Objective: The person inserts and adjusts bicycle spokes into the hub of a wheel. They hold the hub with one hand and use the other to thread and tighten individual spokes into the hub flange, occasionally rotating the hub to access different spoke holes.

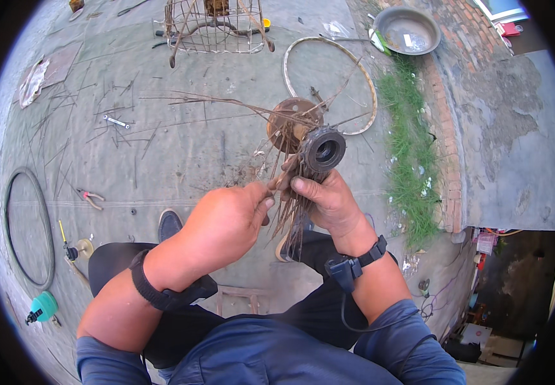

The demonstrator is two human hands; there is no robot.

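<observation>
My right hand (329, 202) grips a rusty wheel hub (309, 138) with a dark round end (324, 151) and a bundle of thin rusty spokes (290, 212) hanging from it. My left hand (229, 221) is closed on one of those spokes just left of the hub, fingertips pinched. More spokes (226, 102) stick out of the hub to the left and upper right. Both wrists wear black straps. I sit above the concrete ground with my dark trousers below.
A bare metal wheel rim (362, 70) lies behind the hub. A wire basket (213, 29) stands at the top, a metal bowl (407, 31) at upper right. Loose spokes (123, 138), a wrench (116, 121), pliers (90, 197) and a black tyre (30, 228) lie left. Grass (412, 154) borders a brick strip.
</observation>
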